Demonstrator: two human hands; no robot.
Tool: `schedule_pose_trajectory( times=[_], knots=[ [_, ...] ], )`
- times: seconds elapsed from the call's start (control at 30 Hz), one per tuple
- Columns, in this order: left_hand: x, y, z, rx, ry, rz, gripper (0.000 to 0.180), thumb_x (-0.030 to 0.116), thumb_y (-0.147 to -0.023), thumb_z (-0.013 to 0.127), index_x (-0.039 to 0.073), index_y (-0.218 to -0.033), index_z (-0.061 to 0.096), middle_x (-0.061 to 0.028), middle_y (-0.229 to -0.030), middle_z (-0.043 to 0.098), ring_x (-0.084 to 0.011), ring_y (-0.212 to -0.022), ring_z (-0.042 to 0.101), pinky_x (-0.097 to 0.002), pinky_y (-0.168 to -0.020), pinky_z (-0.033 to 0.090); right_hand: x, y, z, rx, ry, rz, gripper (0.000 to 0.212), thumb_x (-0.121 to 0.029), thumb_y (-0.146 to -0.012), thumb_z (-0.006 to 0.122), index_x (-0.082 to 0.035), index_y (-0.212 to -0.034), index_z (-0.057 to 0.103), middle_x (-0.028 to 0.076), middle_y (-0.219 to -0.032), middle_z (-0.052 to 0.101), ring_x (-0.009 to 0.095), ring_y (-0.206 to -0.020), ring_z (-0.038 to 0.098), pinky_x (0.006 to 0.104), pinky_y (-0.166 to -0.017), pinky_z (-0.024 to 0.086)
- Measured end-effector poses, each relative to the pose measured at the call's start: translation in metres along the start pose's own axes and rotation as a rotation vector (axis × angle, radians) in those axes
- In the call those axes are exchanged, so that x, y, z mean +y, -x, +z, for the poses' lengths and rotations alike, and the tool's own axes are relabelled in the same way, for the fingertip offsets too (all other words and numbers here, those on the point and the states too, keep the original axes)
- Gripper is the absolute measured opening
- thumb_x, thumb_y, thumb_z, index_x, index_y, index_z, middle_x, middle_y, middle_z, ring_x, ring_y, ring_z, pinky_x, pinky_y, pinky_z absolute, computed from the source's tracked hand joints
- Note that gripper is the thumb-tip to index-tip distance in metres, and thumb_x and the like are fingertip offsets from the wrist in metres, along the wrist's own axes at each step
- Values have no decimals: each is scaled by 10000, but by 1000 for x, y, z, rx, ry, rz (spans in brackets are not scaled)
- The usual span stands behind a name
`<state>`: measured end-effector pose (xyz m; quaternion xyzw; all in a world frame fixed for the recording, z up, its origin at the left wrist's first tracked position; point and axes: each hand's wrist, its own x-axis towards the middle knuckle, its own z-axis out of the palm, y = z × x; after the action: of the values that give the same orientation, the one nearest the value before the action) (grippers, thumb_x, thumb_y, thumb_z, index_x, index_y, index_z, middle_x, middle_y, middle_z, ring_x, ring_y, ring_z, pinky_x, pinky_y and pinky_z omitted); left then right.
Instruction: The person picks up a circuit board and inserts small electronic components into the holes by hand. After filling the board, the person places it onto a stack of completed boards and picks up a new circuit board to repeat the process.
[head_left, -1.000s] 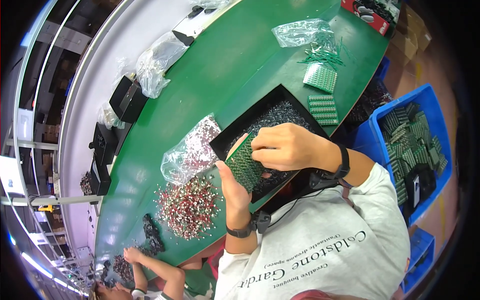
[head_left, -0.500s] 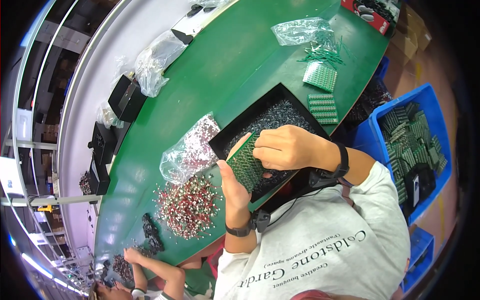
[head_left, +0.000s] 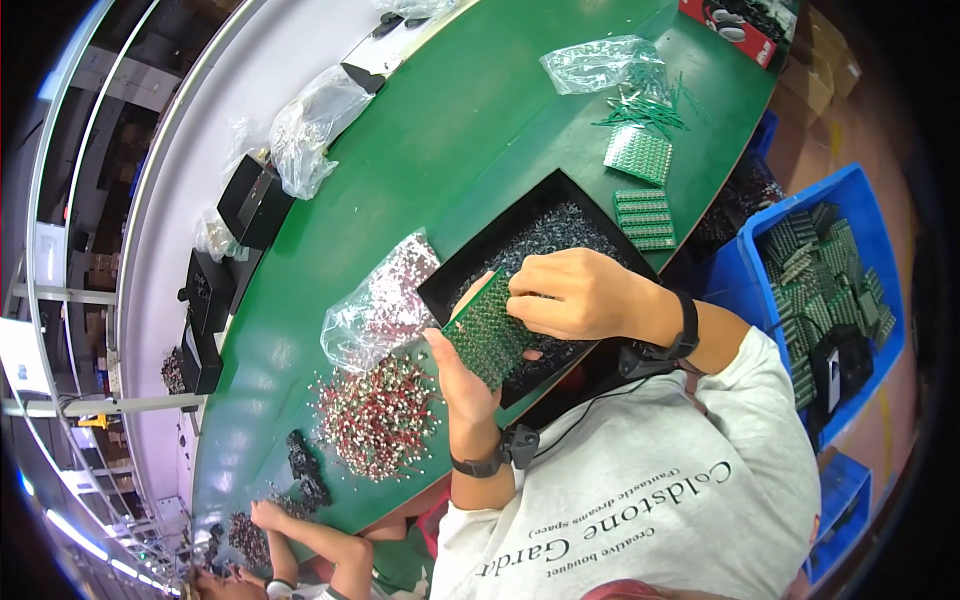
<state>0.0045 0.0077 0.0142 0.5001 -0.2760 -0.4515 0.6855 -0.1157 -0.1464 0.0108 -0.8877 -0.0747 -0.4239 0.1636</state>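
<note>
1. since the earlier frame, the left hand [head_left: 466, 385] has swung its thumb a little outward, to the left, baring more of one corner of the circuit board [head_left: 487, 335]; the right hand [head_left: 575, 295] has barely shifted.
2. closest to my camera, i have the person's pale printed shirt [head_left: 650, 490], with a black strap on each wrist.
3. the left hand cups the board from beneath, thumb apart from the fingers, fingertips showing past its far edge. the board sits tilted above the tray, its face crowded with tiny parts.
4. i see the right hand's fingers bent and bunched against the board's right edge; i cannot tell whether the tips pinch anything.
5. under both hands is a black tray [head_left: 487, 240] of small dark pieces [head_left: 560, 235].
6. left of it on the green surface [head_left: 430, 150], i find a heap of red and white parts [head_left: 375, 415], touching a clear bag [head_left: 385, 300] of similar bits.
7. to the right, a blue crate [head_left: 866, 225] holds many boards.
8. beyond the tray lie two board panels [head_left: 645, 220], then green strips [head_left: 640, 112] by another bag [head_left: 590, 68].
9. far left, i get a co-worker's hand [head_left: 268, 514] at a dark pile.
</note>
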Motion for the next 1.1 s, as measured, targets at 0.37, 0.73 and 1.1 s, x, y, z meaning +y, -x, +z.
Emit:
schedule_pose_trajectory(
  times=[0.37,0.73,1.1],
  knots=[
    [-1,1,-4,-49,26,-8,974,761,-959,223,-61,-1452,397,-212,-1249,616,-299,-1030,675,-378,-663,633,2,4,-5,-30,-64,33,166,-89,-709,714,-57,-794,575,48,-784,537,219,-700,603,324,-571,531],
    [2,1,-7,-13,88,-11,1003,778,-945,234,-73,-1457,378,-227,-1253,611,-310,-1039,676,-390,-669,644,1,4,-1,3,-97,-3,237,-56,-679,756,-32,-883,637,66,-878,597,213,-718,622,319,-580,539],
    [-3,1,-4,-7,58,25,980,754,-964,200,-74,-1454,386,-216,-1266,607,-294,-1040,677,-395,-675,645,-1,6,-4,-55,11,-17,243,-74,-690,728,-16,-902,625,66,-851,592,208,-707,620,312,-575,541]
  ],
)
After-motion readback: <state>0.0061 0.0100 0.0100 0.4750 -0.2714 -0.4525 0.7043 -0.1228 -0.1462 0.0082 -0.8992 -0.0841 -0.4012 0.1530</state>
